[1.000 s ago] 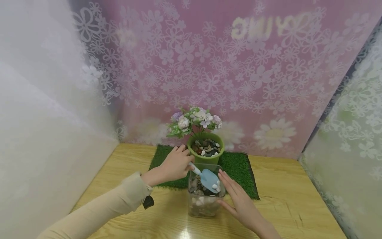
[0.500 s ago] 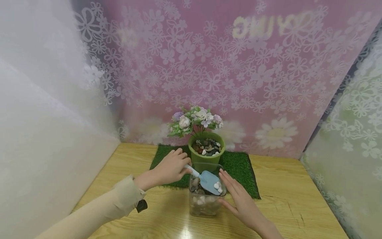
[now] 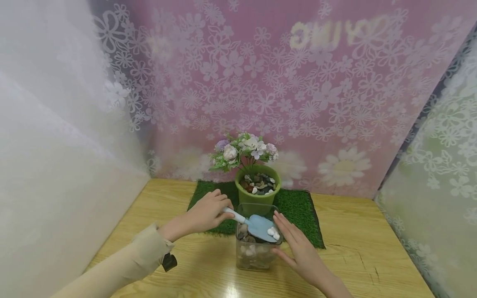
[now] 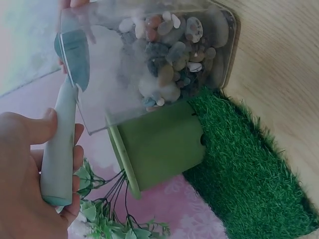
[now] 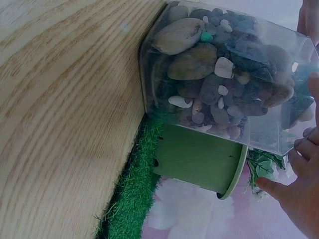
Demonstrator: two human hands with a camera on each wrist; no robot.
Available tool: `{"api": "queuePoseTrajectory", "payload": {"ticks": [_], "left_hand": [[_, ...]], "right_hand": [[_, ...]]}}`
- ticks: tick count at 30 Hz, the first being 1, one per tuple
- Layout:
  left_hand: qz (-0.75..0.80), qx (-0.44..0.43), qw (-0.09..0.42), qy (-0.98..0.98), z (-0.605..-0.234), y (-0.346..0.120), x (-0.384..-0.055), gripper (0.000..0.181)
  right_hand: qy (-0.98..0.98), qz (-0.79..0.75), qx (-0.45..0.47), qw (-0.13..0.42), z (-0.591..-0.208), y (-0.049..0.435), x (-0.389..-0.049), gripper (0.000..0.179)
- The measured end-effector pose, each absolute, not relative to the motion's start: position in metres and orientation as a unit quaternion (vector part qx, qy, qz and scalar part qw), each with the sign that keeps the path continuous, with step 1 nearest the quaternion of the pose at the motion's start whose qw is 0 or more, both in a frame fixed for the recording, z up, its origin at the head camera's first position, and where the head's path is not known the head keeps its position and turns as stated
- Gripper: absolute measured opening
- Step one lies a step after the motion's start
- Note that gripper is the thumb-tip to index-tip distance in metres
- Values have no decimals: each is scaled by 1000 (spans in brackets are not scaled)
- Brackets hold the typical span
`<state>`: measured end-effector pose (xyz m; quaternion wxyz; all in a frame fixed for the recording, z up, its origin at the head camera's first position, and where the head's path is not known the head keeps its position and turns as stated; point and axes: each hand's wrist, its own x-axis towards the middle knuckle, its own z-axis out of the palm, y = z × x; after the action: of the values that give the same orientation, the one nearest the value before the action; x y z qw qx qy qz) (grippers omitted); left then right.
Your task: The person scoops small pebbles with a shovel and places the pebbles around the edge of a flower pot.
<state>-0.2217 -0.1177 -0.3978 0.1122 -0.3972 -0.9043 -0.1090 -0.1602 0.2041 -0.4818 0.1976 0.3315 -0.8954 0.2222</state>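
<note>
My left hand (image 3: pixel 208 212) grips the pale handle of a small blue trowel (image 3: pixel 261 227), thumb along one side and fingers round the other, as the left wrist view shows. Several white pebbles (image 3: pixel 273 233) lie near the tip of the blade. The blade is at the mouth of a clear plastic container (image 5: pixel 264 122) holding mixed stones (image 4: pixel 172 55). My right hand (image 3: pixel 302 252), fingers straight, rests against the container's right side and rim. In the right wrist view part of the trowel blade shows through the clear wall.
Just behind the container, a green flowerpot (image 3: pixel 257 200) with stones and artificial flowers (image 3: pixel 246 151) stands on a green turf mat (image 3: pixel 298 213). The wooden table (image 3: pixel 357 236) is bounded by a pink floral backdrop (image 3: pixel 231 91) and pale side walls.
My left hand has drawn back to the left and down, and the trowel lies at a flatter angle with pebbles still on its blade. The right hand stays beside the container.
</note>
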Motion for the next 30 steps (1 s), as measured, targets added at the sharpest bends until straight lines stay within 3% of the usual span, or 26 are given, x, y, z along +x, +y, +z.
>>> {"api": "queuePoseTrajectory", "payload": {"ticks": [16,30], "left_hand": [[-181,-341,197,-901,-394,-152,-225,15],[-90,-257,259,-927,-366,-152,-266,28]], "right_hand": [[-892,224,334,209,-485,205,-162,88],[-893,215,338,207,-485,206,-162,87]]}}
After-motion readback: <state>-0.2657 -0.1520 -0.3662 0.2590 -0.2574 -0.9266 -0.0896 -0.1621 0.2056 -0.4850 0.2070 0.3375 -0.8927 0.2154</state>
